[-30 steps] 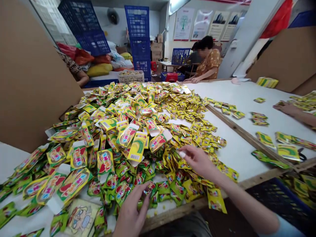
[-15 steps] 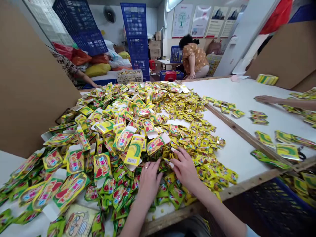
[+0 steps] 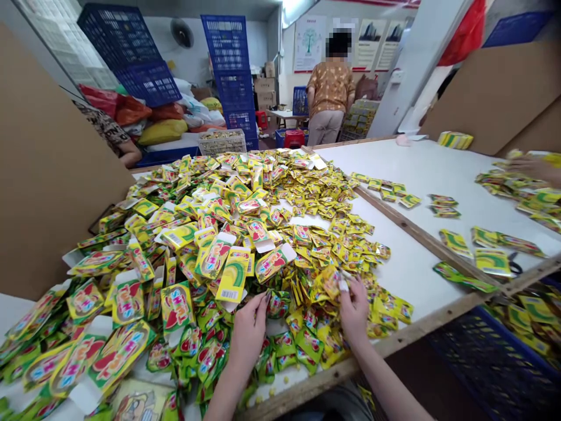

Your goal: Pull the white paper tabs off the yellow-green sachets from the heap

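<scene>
My left hand point(image 3: 249, 327) is closed, thumb against fingers, on the edge of a green candy packet point(image 3: 279, 304). In my right hand point(image 3: 354, 307) a yellow candy packet point(image 3: 326, 284) is pinched, its thumb and fingertips partly covering the edge. Both hands are low over a heap of small sachets: green packets point(image 3: 213, 354) lie around the left hand, yellow packets point(image 3: 397, 307) to the right. Just beyond the left hand, a yellow box with a green arc point(image 3: 233, 273) leans on the pile among many printed cartons, such as a carton with a red heart point(image 3: 177, 304).
A wooden strip point(image 3: 403, 222) divides the white table point(image 3: 438, 169). Scissors point(image 3: 515, 264) lie at right by flat boxes. Below the edge is a blue crate point(image 3: 491, 351). A co-worker's hand point(image 3: 532, 166) is at far right; another person point(image 3: 331, 88) stands behind. Cardboard point(image 3: 52, 175) rises at left.
My hands have moved apart, the right going rightward with a yellow packet and the left on a green one. The person at the back has straightened up. The co-worker's hand at right moved farther right.
</scene>
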`<move>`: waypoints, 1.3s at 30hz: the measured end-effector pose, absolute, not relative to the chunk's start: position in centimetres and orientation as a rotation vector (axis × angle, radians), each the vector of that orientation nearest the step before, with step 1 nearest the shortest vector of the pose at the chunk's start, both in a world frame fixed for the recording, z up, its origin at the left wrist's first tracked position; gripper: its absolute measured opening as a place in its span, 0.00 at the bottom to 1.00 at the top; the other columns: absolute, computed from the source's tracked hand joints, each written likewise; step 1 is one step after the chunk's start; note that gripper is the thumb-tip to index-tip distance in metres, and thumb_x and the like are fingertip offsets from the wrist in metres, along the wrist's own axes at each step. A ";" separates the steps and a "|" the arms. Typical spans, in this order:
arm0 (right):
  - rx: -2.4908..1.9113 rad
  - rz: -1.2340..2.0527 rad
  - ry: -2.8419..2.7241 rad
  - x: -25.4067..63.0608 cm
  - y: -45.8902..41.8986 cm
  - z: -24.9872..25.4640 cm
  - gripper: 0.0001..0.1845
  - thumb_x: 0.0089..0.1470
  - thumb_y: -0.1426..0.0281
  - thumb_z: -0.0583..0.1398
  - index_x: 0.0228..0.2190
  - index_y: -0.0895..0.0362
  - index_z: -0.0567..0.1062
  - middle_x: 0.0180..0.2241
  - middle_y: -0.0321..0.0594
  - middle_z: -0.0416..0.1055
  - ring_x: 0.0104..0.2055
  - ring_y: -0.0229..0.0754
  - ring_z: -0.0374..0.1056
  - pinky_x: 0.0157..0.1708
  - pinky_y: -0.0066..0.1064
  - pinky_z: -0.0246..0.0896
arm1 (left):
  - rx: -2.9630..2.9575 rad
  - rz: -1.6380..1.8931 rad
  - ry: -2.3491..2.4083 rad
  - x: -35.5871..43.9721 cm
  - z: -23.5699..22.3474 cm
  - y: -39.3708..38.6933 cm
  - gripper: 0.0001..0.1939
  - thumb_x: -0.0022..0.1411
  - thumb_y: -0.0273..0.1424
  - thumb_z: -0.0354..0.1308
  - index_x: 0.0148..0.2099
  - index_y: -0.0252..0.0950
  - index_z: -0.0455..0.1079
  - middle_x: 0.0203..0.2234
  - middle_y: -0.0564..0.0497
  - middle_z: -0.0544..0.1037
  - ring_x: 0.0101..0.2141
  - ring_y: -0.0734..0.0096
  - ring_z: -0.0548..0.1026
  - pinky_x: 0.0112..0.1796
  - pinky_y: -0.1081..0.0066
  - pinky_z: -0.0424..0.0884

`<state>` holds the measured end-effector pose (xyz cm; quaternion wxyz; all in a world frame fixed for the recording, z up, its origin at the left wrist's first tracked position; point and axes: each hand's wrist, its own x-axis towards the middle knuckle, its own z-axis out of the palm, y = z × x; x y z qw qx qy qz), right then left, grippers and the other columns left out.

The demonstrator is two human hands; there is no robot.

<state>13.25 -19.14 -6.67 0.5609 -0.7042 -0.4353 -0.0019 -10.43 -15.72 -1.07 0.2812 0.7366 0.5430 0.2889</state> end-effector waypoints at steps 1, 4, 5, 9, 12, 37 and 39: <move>-1.668 0.002 -1.026 13.2 -17.8 -6.2 0.12 0.52 0.68 0.52 0.32 0.58 0.74 0.43 0.50 0.69 0.58 0.57 0.50 0.53 0.61 0.41 | 1.947 0.767 1.479 -10.6 -0.8 -15.9 0.21 0.65 0.37 0.38 0.45 0.34 0.69 0.36 0.46 0.79 0.36 0.66 0.76 0.37 0.69 0.72; -1.660 0.042 -1.014 13.0 -16.5 -4.1 0.10 0.49 0.67 0.56 0.31 0.56 0.76 0.49 0.47 0.65 0.62 0.59 0.36 0.54 0.63 0.23 | 1.908 0.717 1.549 -11.1 -0.3 -16.5 0.21 0.64 0.38 0.38 0.43 0.36 0.70 0.32 0.46 0.80 0.32 0.63 0.77 0.33 0.68 0.71; -1.612 0.148 -0.989 12.7 -16.9 -3.3 0.10 0.48 0.67 0.57 0.31 0.55 0.77 0.51 0.45 0.63 0.62 0.58 0.35 0.55 0.61 0.23 | 1.905 0.693 1.571 -11.2 -0.3 -16.6 0.21 0.64 0.38 0.38 0.43 0.36 0.71 0.31 0.45 0.80 0.31 0.61 0.77 0.33 0.67 0.70; -1.347 0.743 -0.838 9.8 -19.4 -0.9 0.09 0.44 0.64 0.62 0.30 0.54 0.77 0.33 0.41 0.72 0.43 0.50 0.64 0.45 0.43 0.58 | 1.907 0.609 1.627 -11.3 -0.6 -17.4 0.20 0.62 0.38 0.41 0.47 0.38 0.70 0.28 0.43 0.80 0.30 0.57 0.77 0.32 0.64 0.68; -1.279 1.019 -0.758 7.3 -20.2 0.0 0.12 0.46 0.59 0.61 0.27 0.55 0.74 0.14 0.30 0.63 0.16 0.36 0.59 0.18 0.28 0.58 | 1.812 0.622 1.593 -11.7 -0.8 -18.3 0.22 0.63 0.38 0.40 0.55 0.38 0.62 0.23 0.48 0.77 0.26 0.62 0.76 0.29 0.68 0.68; -0.990 1.674 -0.597 1.8 -20.0 1.3 0.12 0.39 0.64 0.67 0.25 0.59 0.76 0.22 0.34 0.71 0.24 0.33 0.65 0.24 0.22 0.61 | 0.746 1.194 1.317 -12.1 -5.0 -21.2 0.26 0.56 0.46 0.49 0.54 0.40 0.64 0.53 0.46 0.69 0.52 0.56 0.68 0.48 0.63 0.70; -1.057 1.624 -0.675 1.4 -20.2 1.1 0.14 0.40 0.61 0.66 0.26 0.59 0.75 0.22 0.35 0.69 0.24 0.36 0.65 0.25 0.26 0.63 | 0.728 1.188 1.323 -12.0 -4.0 -21.3 0.26 0.56 0.45 0.51 0.53 0.39 0.65 0.52 0.45 0.70 0.51 0.56 0.68 0.48 0.63 0.69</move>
